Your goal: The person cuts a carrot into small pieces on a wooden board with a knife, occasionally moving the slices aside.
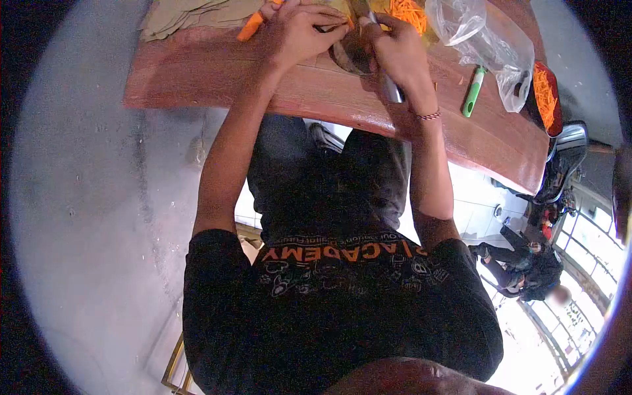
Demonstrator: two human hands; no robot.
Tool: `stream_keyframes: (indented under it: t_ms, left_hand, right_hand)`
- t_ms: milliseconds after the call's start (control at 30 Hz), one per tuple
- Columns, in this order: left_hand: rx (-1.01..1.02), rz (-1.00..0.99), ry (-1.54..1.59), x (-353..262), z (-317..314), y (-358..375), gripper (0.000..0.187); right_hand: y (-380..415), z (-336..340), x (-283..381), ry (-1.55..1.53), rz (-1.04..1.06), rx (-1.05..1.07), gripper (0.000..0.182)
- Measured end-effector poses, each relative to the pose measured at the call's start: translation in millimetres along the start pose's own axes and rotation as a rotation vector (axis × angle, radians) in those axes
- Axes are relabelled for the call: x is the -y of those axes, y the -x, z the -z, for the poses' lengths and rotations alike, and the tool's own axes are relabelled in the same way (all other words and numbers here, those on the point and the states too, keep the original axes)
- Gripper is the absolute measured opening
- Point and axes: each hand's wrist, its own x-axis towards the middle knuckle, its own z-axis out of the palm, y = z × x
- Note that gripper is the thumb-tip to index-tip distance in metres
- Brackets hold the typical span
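At the top of the head view, my left hand (303, 31) has its fingers bent around a carrot (250, 27), whose orange end sticks out to the left. My right hand (400, 52) grips a knife (391, 89); the handle's pale end shows below the fist and the blade points up and away. Both hands are close together over the table's near edge, by a dark rounded edge of something partly hidden. Shredded carrot (409, 14) lies just beyond my right hand. What the blade touches is cut off by the frame's top.
A reddish wooden table (184, 76) carries crumpled brownish sheets (191, 14) at left. Right of my hands lie a clear plastic bag (490, 43) and a green-handled tool (474, 92). A red container (556, 122) holds more carrot shreds. Another person (526, 263) sits at far right.
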Motion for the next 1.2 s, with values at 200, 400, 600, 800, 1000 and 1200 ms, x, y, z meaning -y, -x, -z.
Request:
stream_keyframes:
  t_ms: [200, 400, 600, 800, 1000, 1200]
  left_hand:
    - [-0.065, -0.003, -0.079, -3.7, -4.3, 2.8, 0.022]
    - [-0.053, 0.042, 0.002, -0.7, -6.4, 4.4, 0.024]
    - [-0.047, 0.04, -0.136, -8.5, -0.2, 4.8, 0.025]
    - [-0.101, 0.006, -0.001, 5.6, -11.9, 4.8, 0.02]
    - [-0.123, 0.023, -0.001, -0.7, -11.1, 3.4, 0.017]
    - [-0.049, 0.088, 0.008, -5.2, -5.3, 3.5, 0.018]
  right_hand:
    - [28.0, 17.3, 10.5, -0.151, -0.054, 0.087, 0.031]
    - [36.8, 12.2, 15.7, -0.223, -0.15, 0.129, 0.029]
    - [35.2, 4.7, 5.5, -0.143, -0.108, 0.08, 0.034]
    - [34.9, 1.5, 10.0, 0.034, 0.009, -0.005, 0.034]
    - [31.1, 6.9, 23.2, -0.027, -0.113, 0.103, 0.036]
    - [22.3, 7.7, 14.7, -0.016, -0.055, 0.103, 0.035]
